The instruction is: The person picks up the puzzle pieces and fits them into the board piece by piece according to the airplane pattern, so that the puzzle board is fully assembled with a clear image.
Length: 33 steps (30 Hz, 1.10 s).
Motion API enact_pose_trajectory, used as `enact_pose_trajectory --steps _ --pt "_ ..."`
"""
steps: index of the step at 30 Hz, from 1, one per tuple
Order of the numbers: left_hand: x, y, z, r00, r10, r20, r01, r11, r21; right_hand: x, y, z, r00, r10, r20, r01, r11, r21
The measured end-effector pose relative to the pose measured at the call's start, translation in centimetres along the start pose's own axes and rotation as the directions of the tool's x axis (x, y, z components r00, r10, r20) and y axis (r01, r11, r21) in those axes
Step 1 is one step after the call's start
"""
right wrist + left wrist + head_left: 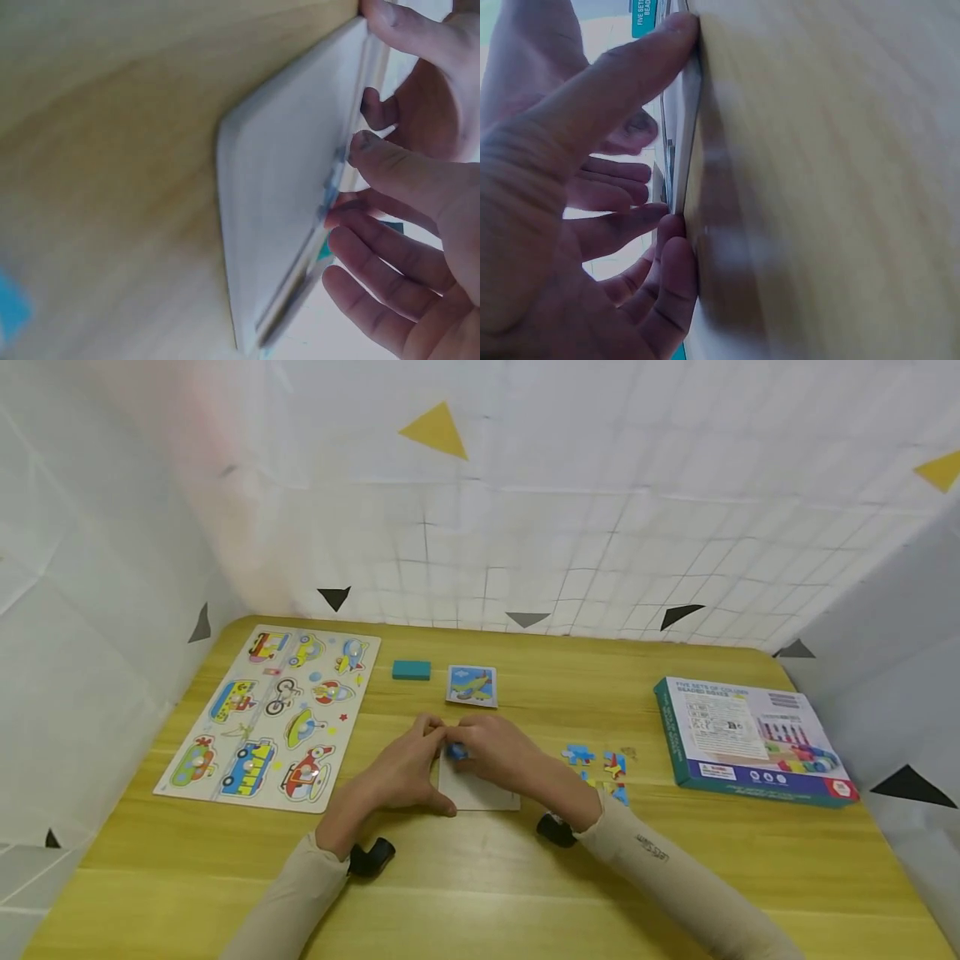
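A pale, shallow puzzle tray [483, 795] lies flat on the table in front of the person. My left hand [407, 767] holds its left side, with the thumb near the front corner and the fingers at the far corner. Over the tray's far left part, my right hand [495, 750] pinches a small blue puzzle piece [457, 750] between thumb and fingers, down against the tray. In the right wrist view the tray's pale surface [289, 172] shows, with blue under the right fingertips. Several loose jigsaw pieces [578, 755] with blue, yellow and red print lie right of the tray, partly behind the right forearm.
Beyond the tray are a picture card of a yellow aeroplane [472, 686] and a teal block [411, 670]. A vehicle peg puzzle board [300, 727] lies at the left. A boxed bead set [750, 743] lies at the right. White sheeting [525, 527] encloses the table's back and sides.
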<state>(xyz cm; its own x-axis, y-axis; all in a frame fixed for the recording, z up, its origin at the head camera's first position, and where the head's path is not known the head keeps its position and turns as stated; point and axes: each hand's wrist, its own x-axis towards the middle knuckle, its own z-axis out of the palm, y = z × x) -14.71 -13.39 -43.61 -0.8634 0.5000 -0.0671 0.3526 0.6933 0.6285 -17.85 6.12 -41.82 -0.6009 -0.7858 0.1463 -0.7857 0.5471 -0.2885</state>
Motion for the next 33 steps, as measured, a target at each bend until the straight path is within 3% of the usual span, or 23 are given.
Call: enact_pose_trajectory --steps 6,18,25,33 --pt "-0.1 -0.2 0.0 1.000 -0.017 0.006 0.017 1.000 0.008 -1.1 0.2 -1.2 0.999 -0.012 -0.041 0.013 0.999 0.031" --pt "-0.2 -0.4 0.0 0.999 -0.035 0.020 0.035 0.999 -0.003 -3.5 1.0 -2.0 0.996 0.035 -0.083 -0.034 0.999 0.007" --pt "0.0 -0.1 0.0 1.000 -0.021 0.010 0.021 1.000 -0.008 -5.9 1.1 -3.2 0.985 0.016 -0.172 -0.016 1.000 0.001" --pt "0.0 0.0 0.1 1.000 -0.019 0.013 0.019 1.000 -0.018 -8.6 2.0 -4.2 0.980 0.037 -0.197 -0.048 0.998 -0.051"
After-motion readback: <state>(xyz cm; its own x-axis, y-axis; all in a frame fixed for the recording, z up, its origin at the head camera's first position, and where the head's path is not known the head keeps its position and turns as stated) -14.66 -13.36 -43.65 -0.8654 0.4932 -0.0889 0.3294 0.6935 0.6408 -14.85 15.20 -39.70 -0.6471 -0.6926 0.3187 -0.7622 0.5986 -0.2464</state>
